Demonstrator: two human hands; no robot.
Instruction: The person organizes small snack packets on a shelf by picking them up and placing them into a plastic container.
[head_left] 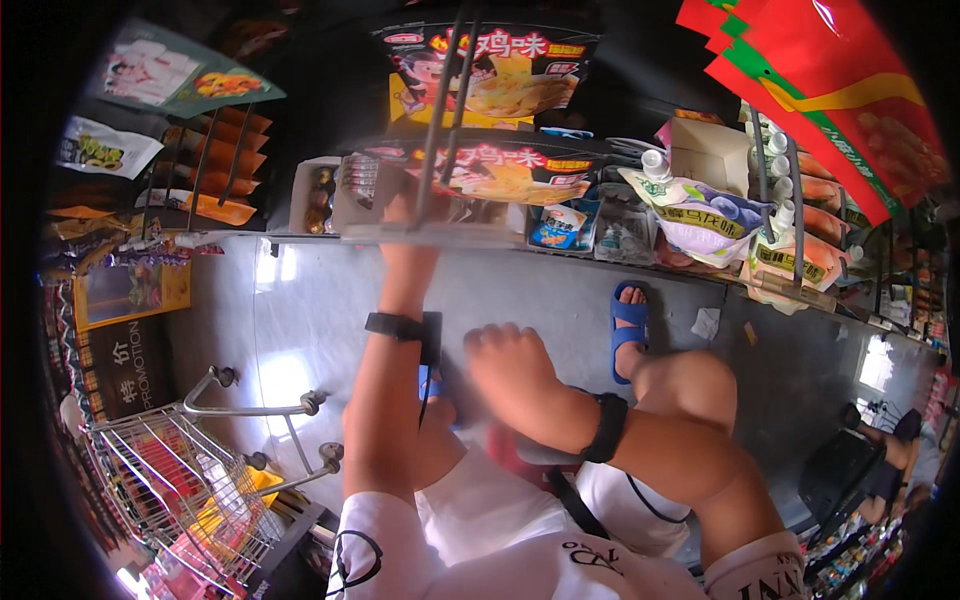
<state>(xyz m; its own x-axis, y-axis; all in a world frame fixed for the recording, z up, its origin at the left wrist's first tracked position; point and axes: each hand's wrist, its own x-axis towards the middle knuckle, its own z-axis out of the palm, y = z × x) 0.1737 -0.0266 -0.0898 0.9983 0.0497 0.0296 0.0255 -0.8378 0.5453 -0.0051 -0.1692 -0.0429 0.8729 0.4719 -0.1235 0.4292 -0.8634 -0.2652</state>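
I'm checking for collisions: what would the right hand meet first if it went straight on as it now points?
Probably the black device strapped on the left wrist; depth is unclear, so the right hand might pass over or under it.

A shelf (572, 256) carries snack packets (535, 183), spouted pouches (700, 218) and open boxes (708, 155)

Left hand (405, 214) at shelf (590, 259) (right hand (512, 362) lower).

From the head, one wide view looks steeply down and forward over the left hand (404, 222) and right hand (512, 368), both near; the shirt (490, 582) behind them sits nearer, the shelf (600, 262) ahead, the floor (530, 290) farther off, beneath both.
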